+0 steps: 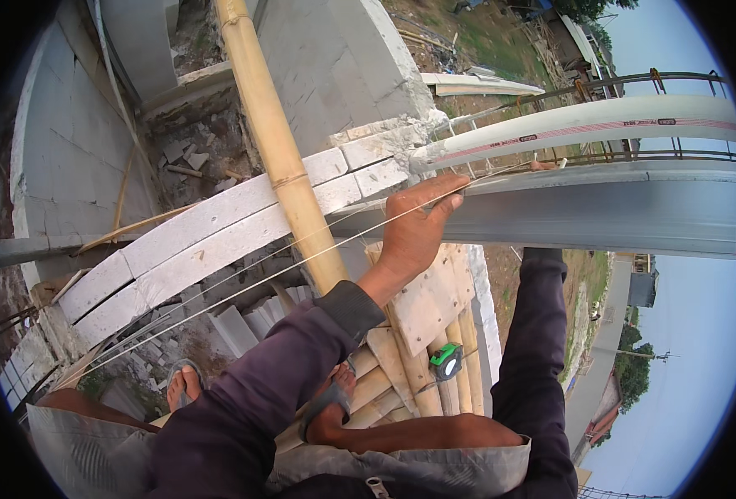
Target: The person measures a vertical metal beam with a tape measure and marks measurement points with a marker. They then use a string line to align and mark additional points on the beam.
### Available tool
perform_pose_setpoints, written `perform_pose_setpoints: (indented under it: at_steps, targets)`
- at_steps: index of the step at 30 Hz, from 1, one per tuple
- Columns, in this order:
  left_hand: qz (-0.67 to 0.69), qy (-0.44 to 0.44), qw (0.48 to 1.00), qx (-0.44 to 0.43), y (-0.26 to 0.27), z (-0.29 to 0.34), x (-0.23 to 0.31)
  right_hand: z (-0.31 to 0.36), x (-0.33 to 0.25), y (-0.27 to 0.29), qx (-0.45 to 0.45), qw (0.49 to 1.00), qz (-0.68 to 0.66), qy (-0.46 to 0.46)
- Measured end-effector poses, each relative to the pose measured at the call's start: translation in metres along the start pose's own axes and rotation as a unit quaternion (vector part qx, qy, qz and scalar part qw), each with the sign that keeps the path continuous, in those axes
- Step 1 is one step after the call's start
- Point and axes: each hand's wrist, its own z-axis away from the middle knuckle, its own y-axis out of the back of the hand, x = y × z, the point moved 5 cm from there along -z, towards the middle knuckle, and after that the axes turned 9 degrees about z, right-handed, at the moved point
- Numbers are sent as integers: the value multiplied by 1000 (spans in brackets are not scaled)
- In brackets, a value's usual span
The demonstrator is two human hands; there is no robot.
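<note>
My left hand (418, 220) reaches across the row of white blocks, its thumb and fingers closed together at a thin pale string (326, 249). The string runs taut from the lower left, past my hand, along the upper edge of a grey metal channel (600, 216). My right sleeve (538, 333) rises to the channel's underside, which hides most of my right hand. A small brown patch above the channel's edge may be its fingertips (542, 165); their grip cannot be made out. White blocks (235, 208) lie in two rows beside my left hand.
A bamboo pole (276, 141) crosses the blocks. A white pipe (592, 125) and rebar (634, 79) extend right. A green and black tape measure (446, 362) lies on the bamboo platform (376, 382) beside a wooden board (434, 303). Rubble (189, 158) fills the ground below.
</note>
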Motion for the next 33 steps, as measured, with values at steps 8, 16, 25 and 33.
perform_pose_setpoints:
  at_steps: [8, 16, 25, 33]
  targets:
    - [36, 19, 999, 2, -2, 1, 1, -4, 1, 1, 1, 1000, 4, -19]
    - [32, 11, 999, -2, -2, -1, 1, -6, 15, 0, -4, 1000, 6, -14]
    - [7, -17, 1000, 2, 0, -1, 1, -8, 39, 12, 4, 1000, 17, -10]
    - [-10, -13, 1000, -2, -1, -2, 2, 28, 97, 53, 68, 994, 72, 35]
